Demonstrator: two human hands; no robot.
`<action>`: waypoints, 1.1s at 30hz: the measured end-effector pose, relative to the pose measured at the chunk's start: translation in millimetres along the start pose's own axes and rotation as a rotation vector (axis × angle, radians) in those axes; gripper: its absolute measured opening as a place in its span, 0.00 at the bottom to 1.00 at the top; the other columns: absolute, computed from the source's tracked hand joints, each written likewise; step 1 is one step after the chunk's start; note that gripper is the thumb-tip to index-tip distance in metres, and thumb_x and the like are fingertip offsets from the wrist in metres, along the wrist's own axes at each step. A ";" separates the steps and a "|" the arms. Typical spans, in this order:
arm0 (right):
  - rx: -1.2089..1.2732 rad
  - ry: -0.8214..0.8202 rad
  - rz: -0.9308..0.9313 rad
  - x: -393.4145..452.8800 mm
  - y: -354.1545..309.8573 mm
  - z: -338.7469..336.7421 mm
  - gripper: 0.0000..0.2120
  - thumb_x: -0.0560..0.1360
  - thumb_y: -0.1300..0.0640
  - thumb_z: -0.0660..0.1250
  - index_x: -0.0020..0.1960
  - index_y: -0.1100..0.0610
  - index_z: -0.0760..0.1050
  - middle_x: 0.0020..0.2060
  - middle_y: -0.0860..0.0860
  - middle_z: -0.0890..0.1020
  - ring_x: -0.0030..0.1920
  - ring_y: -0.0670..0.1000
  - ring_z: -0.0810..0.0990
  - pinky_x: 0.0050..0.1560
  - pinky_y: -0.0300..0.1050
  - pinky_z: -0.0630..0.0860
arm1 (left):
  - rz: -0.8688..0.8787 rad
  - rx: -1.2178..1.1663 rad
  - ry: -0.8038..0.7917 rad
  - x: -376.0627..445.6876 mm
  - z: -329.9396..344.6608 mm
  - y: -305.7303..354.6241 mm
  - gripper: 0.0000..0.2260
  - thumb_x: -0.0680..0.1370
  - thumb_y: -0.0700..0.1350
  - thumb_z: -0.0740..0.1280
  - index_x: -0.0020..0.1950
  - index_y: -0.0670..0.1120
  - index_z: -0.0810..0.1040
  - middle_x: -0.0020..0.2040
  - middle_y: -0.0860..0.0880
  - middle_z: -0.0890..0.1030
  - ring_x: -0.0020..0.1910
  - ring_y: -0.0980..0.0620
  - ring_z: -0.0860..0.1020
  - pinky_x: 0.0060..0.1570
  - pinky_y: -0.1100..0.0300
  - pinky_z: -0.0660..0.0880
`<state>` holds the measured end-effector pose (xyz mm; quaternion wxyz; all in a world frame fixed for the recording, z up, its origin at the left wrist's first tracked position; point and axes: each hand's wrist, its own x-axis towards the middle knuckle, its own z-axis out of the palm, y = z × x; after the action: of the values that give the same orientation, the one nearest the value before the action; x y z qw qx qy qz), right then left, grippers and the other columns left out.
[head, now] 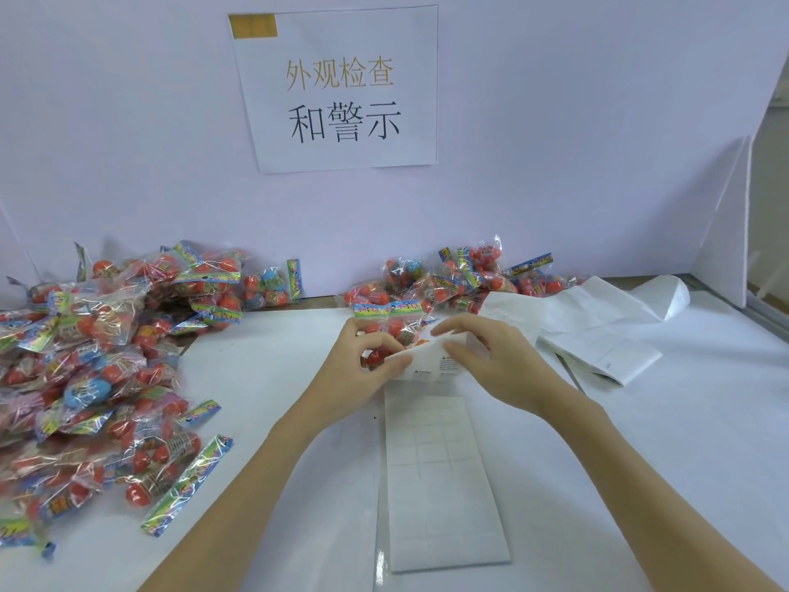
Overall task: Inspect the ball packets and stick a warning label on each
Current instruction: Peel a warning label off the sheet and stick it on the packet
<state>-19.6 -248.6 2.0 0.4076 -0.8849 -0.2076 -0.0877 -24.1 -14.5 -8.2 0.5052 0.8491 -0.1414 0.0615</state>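
Together, left hand (363,361) and right hand (491,356) grip the label sheet (427,361) over one ball packet (390,320).

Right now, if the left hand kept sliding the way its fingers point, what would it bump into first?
The left hand points up and right, so it would probably meet the right hand first, across the label sheet they both hold. Depth is hard to judge here.

bright, even light | soft shadows | edges bowed, slightly soft
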 end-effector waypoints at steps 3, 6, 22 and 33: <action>0.102 -0.001 0.011 -0.1 -0.6 -1.8 0.15 0.80 0.55 0.72 0.63 0.42 0.77 0.52 0.44 0.83 0.51 0.43 0.81 0.51 0.32 0.76 | 0.004 0.036 0.061 2.2 -0.5 -3.2 0.04 0.80 0.48 0.73 0.45 0.51 0.84 0.60 0.49 0.73 0.58 0.64 0.73 0.49 0.76 0.69; 0.089 -0.023 0.016 -0.7 -1.0 -1.8 0.14 0.78 0.56 0.75 0.60 0.43 0.78 0.51 0.48 0.83 0.48 0.48 0.83 0.50 0.40 0.80 | -0.012 0.026 0.074 2.5 -1.7 -2.4 0.09 0.82 0.47 0.71 0.41 0.51 0.80 0.60 0.47 0.73 0.59 0.57 0.74 0.47 0.75 0.71; -0.015 -0.020 -0.033 -1.2 -2.0 12.2 0.04 0.82 0.57 0.70 0.53 0.50 0.83 0.48 0.44 0.84 0.49 0.42 0.81 0.49 0.33 0.75 | 0.187 0.071 0.061 -1.6 8.7 -4.1 0.04 0.81 0.44 0.72 0.47 0.50 0.84 0.52 0.53 0.69 0.54 0.66 0.73 0.53 0.77 0.71; -0.044 0.048 -0.240 -5.0 -6.1 12.1 0.15 0.79 0.64 0.73 0.61 0.49 0.86 0.53 0.45 0.85 0.52 0.45 0.83 0.55 0.43 0.80 | 0.127 0.093 0.091 2.0 12.2 -12.8 0.04 0.81 0.48 0.72 0.47 0.52 0.84 0.56 0.53 0.71 0.65 0.53 0.72 0.61 0.71 0.71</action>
<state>-27.0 -237.4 -3.4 0.3796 -0.8599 -0.3004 -0.1617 -18.7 -19.8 -24.4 0.4663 0.8572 -0.1692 0.1383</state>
